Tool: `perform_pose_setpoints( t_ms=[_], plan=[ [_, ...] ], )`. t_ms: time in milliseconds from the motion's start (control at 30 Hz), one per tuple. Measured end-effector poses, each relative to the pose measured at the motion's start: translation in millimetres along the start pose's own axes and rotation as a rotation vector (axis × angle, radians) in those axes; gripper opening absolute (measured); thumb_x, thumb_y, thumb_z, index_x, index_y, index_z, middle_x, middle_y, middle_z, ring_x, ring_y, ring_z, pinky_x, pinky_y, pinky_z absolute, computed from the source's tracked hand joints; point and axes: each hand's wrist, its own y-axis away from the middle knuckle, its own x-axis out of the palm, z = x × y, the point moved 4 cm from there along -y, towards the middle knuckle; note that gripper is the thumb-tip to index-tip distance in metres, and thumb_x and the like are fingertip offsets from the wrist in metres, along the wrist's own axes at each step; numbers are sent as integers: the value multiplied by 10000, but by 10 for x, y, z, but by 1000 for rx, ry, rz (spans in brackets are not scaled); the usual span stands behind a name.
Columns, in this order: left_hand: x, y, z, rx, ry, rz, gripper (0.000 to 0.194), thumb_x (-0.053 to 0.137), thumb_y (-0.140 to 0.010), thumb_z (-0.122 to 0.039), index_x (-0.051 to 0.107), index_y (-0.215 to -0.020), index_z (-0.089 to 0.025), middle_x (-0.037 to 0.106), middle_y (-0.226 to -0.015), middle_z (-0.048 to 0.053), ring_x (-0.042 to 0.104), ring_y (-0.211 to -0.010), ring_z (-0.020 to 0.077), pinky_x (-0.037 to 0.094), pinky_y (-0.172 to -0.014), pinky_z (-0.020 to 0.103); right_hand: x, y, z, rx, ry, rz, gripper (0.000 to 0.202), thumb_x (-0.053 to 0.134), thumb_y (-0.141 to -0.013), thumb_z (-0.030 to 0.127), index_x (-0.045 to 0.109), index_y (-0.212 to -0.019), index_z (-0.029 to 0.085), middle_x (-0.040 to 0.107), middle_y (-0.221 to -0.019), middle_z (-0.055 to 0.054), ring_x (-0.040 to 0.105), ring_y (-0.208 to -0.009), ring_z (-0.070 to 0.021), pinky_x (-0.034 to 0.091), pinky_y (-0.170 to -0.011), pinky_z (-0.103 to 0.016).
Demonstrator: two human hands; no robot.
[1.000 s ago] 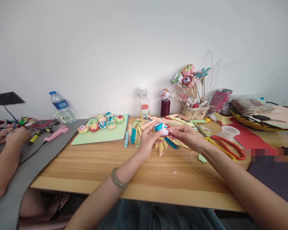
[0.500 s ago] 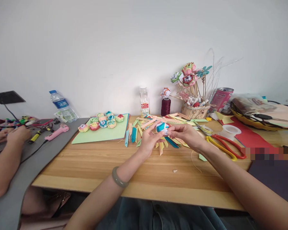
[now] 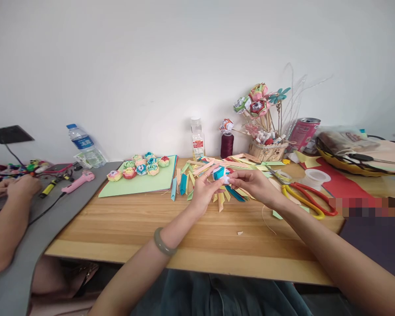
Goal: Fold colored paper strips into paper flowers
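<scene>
A small blue, white and red folded paper piece [image 3: 220, 174] is held up between both hands over the wooden table [image 3: 145, 226]. My left hand [image 3: 203, 192] has its fingers closed round its left side. From the right, my right hand [image 3: 255, 186] pinches its edge with thumb and forefinger. Folded paper strips [image 3: 183, 184] in blue, yellow, green and peach lie scattered beneath and behind the hands. To the left, several paper flowers [image 3: 129, 172] sit on green paper sheets [image 3: 161, 181].
Red and yellow scissors [image 3: 311, 199], a tape roll [image 3: 317, 177] and red paper [image 3: 342, 182] lie right. Behind stand a clear bottle [image 3: 198, 142], a thread spool [image 3: 227, 145] and a flower basket [image 3: 266, 151]. Another person's hand [image 3: 24, 186] is at the far left, near a pink glue gun [image 3: 79, 181].
The paper piece has turned slightly between my hands, showing its blue side a little differently. Both hands stay in nearly the same place.
</scene>
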Motion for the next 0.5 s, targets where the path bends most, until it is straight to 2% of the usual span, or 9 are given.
perform_pose_setpoints(
  t_ms=[233,500],
  plan=[
    [-17,-10,17,-8,7,-26,552,710,-621,-244,562,-1152,-209,623,-1084,68,639,-798,146,522,-570,192,5,-4,-35,-16,50,16,353,525,-765,484,649,-801,156,603,-687,-15,552,-653,-141,440,-607,-263],
    [-11,-3,18,-32,-1,-18,563,711,-623,-232,553,-1162,-195,665,-951,57,645,-793,157,517,-588,203,-26,-9,-15,-13,116,21,379,524,-757,509,651,-745,152,601,-646,-16,548,-624,-141,427,-586,-259]
  ],
)
